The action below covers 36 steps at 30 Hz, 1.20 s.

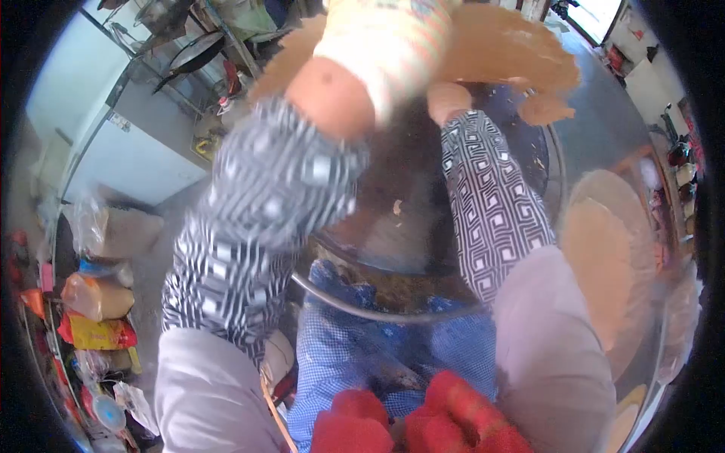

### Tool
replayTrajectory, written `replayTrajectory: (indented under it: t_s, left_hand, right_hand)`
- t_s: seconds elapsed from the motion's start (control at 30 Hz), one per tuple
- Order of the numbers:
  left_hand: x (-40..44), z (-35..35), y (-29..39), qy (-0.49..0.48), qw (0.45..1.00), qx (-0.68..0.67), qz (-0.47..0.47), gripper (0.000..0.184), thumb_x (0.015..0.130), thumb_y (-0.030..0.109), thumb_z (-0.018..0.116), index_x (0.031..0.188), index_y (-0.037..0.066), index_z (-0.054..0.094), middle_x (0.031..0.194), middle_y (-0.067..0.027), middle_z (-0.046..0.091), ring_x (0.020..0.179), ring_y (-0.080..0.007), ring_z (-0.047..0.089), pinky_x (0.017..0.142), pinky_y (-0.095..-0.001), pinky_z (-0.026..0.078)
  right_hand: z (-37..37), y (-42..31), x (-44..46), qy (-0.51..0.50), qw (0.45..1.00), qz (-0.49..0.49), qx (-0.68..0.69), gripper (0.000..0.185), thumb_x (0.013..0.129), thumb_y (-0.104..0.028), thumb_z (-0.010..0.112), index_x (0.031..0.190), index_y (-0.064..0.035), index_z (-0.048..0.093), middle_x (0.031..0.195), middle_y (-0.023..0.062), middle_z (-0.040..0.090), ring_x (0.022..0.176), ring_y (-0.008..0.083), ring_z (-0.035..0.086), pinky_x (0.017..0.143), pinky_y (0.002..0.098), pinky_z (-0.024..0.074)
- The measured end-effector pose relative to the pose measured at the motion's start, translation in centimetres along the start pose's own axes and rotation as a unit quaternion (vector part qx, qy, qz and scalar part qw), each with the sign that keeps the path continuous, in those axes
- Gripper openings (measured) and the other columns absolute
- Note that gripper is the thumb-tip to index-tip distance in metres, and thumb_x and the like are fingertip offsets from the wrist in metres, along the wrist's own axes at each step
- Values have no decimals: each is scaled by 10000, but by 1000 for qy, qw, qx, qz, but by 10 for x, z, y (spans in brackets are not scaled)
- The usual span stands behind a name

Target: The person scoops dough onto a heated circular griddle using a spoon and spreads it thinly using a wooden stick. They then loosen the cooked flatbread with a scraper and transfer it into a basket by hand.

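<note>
A large thin brown flatbread [506,45] with ragged edges spans the far side of a dark round griddle [408,219]. My left hand [385,60], blurred and wrapped in pale cloth with coloured stripes, reaches over the flatbread's near left part; its fingers cannot be made out. Only the back part of my right hand [451,100] shows, at the flatbread's near edge. Its fingers are hidden under the sheet, so their grip cannot be seen. Small crumbs lie on the griddle. Both forearms wear black-and-white patterned sleeves.
More round brown flatbreads [600,257] lie at the right of the griddle. A metal rim [377,311] curves close before my blue checked apron [332,355]. Bags and packets [98,332] stand at the left, near a white cabinet [124,166]. A dark pan [198,54] is at the upper left.
</note>
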<state>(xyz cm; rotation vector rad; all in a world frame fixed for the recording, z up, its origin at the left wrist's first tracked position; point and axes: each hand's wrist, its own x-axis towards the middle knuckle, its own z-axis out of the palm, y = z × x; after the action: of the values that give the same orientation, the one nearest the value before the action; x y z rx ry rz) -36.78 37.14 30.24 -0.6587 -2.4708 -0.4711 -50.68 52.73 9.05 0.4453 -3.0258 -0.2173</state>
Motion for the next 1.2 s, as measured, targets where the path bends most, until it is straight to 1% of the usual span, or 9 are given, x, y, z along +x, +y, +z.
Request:
replayTrajectory:
  t_s: [0.03, 0.2, 0.47, 0.7, 0.8, 0.87, 1.0, 1.07, 1.2]
  left_hand:
    - [-19, -21, 18, -14, 991, 122, 54, 424, 723, 479, 654, 1015, 179, 728, 910, -149, 734, 884, -285, 697, 1029, -426, 370]
    - [-122, -3, 25, 168, 968, 80, 166, 339, 661, 173, 698, 998, 171, 664, 838, -67, 555, 1022, -250, 576, 1033, -553, 362]
    - [-219, 15, 44, -235, 964, -82, 93, 684, 774, 309, 698, 1362, 42, 472, 1338, -187, 496, 1284, -383, 422, 1096, -520, 282]
    - [-238, 129, -94, -210, 942, 259, -45, 697, 977, 467, 429, 1516, 56, 268, 1550, -207, 279, 1435, -383, 236, 1168, -505, 190]
    - [-238, 156, -71, -266, 922, 249, -135, 710, 983, 504, 408, 1512, 52, 271, 1548, -204, 285, 1433, -386, 238, 1163, -511, 198]
    - [-238, 162, -58, -268, 913, 252, -174, 725, 977, 520, 415, 1511, 51, 273, 1537, -206, 311, 1422, -385, 263, 1153, -514, 223]
    - [-263, 181, -58, -231, 949, 211, 31, 505, 1003, 230, 456, 1461, 51, 339, 1349, -244, 499, 1274, -378, 464, 1067, -447, 387]
    - [-268, 194, -80, -142, 989, 4, -34, 412, 994, 286, 510, 1320, 35, 525, 1231, -288, 545, 1163, -392, 529, 1011, -440, 431]
    - [-234, 129, -4, -219, 947, 209, -108, 712, 930, 505, 495, 1446, 28, 379, 1465, -275, 378, 1376, -402, 347, 1138, -530, 248]
  right_hand:
    - [-3, 11, 1, -5, 1000, 0, -5, 269, 861, -152, 506, 926, -66, 753, 1015, 136, 727, 979, 298, 695, 731, 483, 574]
    - [-14, -9, -83, 103, 993, -63, 9, 248, 817, -156, 529, 911, -46, 731, 1002, 141, 720, 954, 282, 689, 791, 455, 554]
    - [-42, -49, -494, 217, 957, -1, 190, 364, 778, -101, 537, 1116, -14, 642, 1145, 161, 656, 1048, 283, 642, 940, 415, 497]
    - [122, -64, -910, -81, 762, 605, 218, 388, 882, -33, 521, 1251, -126, 595, 1058, 180, 677, 997, 375, 643, 834, 436, 519]
    - [108, -14, -938, -28, 599, 796, 81, 376, 907, -114, 542, 1282, -94, 571, 1105, 238, 641, 1016, 420, 607, 864, 476, 483]
    - [123, 23, -935, 184, 681, 699, -120, 456, 907, -181, 568, 1336, -40, 503, 1248, 252, 562, 1112, 406, 551, 940, 472, 447]
    - [121, 73, -880, -168, 531, 812, 175, 588, 958, -384, 482, 1421, -32, 391, 1449, 257, 402, 1275, 388, 462, 1020, 538, 390]
    - [156, 66, -866, -118, 592, 791, 99, 571, 954, -395, 498, 1396, -38, 443, 1405, 256, 458, 1251, 375, 488, 1010, 516, 407]
    - [166, 36, -800, 123, 740, 620, 230, 280, 948, -208, 562, 1092, 4, 675, 988, 199, 699, 849, 311, 672, 772, 425, 529]
